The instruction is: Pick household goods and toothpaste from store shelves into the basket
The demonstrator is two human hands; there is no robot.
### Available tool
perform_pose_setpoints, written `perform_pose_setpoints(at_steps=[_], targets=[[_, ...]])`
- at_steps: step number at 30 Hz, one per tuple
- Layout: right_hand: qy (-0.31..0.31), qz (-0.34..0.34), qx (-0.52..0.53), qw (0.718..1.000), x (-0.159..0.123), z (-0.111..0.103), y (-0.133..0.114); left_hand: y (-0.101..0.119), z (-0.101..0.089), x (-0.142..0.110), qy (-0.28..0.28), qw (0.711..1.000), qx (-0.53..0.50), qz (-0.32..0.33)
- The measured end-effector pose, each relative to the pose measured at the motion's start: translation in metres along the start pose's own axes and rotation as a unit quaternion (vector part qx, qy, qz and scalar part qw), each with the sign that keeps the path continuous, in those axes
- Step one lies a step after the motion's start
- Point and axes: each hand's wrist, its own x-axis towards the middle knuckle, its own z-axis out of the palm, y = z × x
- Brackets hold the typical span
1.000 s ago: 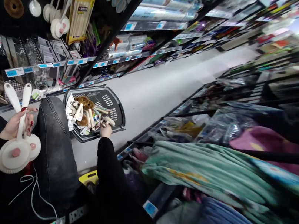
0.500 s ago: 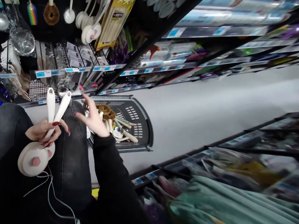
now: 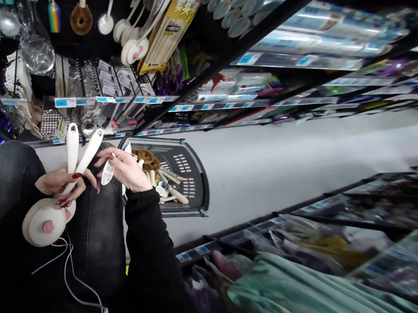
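Note:
My left hand (image 3: 58,185) is closed around the white handles of two round white brushes (image 3: 46,213), their heads hanging low over my knee. My right hand (image 3: 125,168) hovers just right of those handles with a small white tag (image 3: 108,173) pinched between its fingers. Behind it a dark shopping basket (image 3: 191,172) sits on the floor with several brushes (image 3: 152,166) with pale handles and brown heads lying in it.
Shelves on the left carry hanging brushes (image 3: 81,17), ladles, packets and blue price labels (image 3: 66,101). A pale aisle floor (image 3: 291,158) runs to the right. Low shelves and green fabric (image 3: 327,310) fill the lower right. A white cord (image 3: 69,277) lies on my lap.
The view swung left. My right hand left the basket, came up toward the brushes in my left hand, and now pinches a small white tag.

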Motion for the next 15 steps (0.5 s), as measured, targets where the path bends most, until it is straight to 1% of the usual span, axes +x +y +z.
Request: perform_pose_setpoints(at_steps=[3,6,8,12,15], targets=[[0.023,-0.002,0.014,1.000,-0.012,0.016,-0.011,0.003,0.002,-0.003,0.008,1.000,0.004,0.006],[0.058,-0.009,-0.014,0.998,-0.022,0.030,-0.017,0.006,0.006,-0.004,0.004,1.000,0.006,0.016],[0.063,-0.012,-0.029,0.997,-0.027,0.036,-0.019,0.007,0.009,-0.004,0.011,1.000,0.011,0.015],[0.068,-0.015,-0.030,0.997,-0.030,0.040,-0.019,0.007,0.012,-0.005,0.023,0.999,0.023,0.007],[0.095,-0.031,-0.001,0.995,-0.027,0.039,-0.017,0.006,0.012,-0.007,0.033,0.999,0.031,0.000]])
